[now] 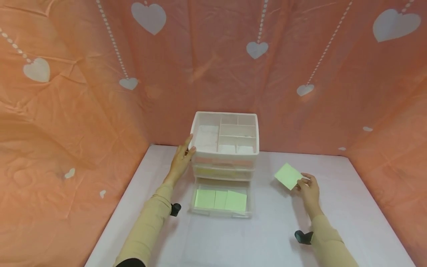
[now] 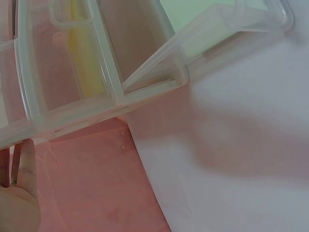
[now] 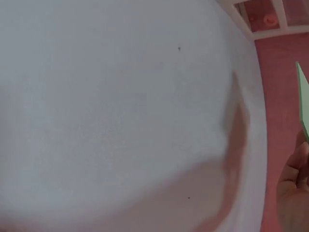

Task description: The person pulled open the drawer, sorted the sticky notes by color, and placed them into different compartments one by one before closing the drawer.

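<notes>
A white plastic drawer organizer (image 1: 224,154) stands near the back of the table, its divided top tray holding nothing visible. Its bottom drawer (image 1: 221,214) is pulled out and contains several pale green sticky notes (image 1: 204,199). My left hand (image 1: 179,161) rests against the organizer's left side, thumb near the front corner; in the left wrist view its fingers (image 2: 26,166) look straight. To the right, my right hand (image 1: 309,189) pinches a pale green sticky note pad (image 1: 287,176) by one corner, above the table. Only part of this pad (image 3: 304,99) shows in the right wrist view.
A white-covered table (image 1: 270,241) lies under everything. Orange-pink cloth (image 1: 213,74) with white hearts encloses the back and sides. Something yellow (image 1: 208,171) shows through a closed upper drawer. Black wrist devices (image 1: 175,209) stick out from both sleeves.
</notes>
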Motion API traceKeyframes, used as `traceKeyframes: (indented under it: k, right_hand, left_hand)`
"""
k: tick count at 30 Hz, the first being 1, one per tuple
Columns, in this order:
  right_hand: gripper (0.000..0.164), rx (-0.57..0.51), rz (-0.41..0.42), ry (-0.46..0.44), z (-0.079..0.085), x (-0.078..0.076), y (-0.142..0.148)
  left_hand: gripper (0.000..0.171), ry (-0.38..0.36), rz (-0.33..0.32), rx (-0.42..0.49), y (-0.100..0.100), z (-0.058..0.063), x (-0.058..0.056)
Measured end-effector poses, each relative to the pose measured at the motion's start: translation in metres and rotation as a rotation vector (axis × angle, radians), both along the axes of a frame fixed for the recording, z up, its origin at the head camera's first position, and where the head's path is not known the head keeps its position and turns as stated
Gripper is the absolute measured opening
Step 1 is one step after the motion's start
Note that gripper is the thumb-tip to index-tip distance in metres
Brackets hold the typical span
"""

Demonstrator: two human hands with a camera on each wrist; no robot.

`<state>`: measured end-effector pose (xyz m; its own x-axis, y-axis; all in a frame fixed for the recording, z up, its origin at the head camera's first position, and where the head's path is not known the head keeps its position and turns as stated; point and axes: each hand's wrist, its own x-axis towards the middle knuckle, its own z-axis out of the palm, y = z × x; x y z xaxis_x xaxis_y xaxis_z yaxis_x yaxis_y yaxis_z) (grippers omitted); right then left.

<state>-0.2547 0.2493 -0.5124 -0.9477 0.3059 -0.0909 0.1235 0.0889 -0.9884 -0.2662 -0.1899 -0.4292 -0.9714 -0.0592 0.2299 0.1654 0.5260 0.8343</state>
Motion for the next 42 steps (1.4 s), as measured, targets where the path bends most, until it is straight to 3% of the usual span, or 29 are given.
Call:
traceKeyframes:
  k: [2,12,17,25,30,42]
  right_hand:
    - [0.026,-0.011,0.034,0.015,0.004,0.003,-0.002]
    - [0.033,0.113,0.368,0.157,0.023,0.019,-0.037]
    - [0.036,0.113,0.46,0.175,0.027,0.023,-0.066]
    - [0.029,0.198,0.474,0.143,0.024,0.026,-0.108]
    - [0.026,0.254,0.483,0.18,0.017,0.026,-0.128]
    - [0.018,0.614,0.538,0.265,0.003,0.035,-0.146]
  left_hand:
    - [0.051,0.0,0.001,0.0,0.0,0.0,0.0]
    - [0.051,-0.007,0.006,-0.018,-0.002,0.002,0.0]
    - [0.051,0.003,0.003,-0.012,-0.002,0.001,-0.002]
    - [0.051,0.011,0.0,-0.008,-0.002,-0.001,-0.001]
    - [0.051,0.015,-0.003,-0.007,-0.002,-0.001,-0.002]
    - [0.051,0.008,-0.003,-0.006,-0.002,-0.001,-0.003]
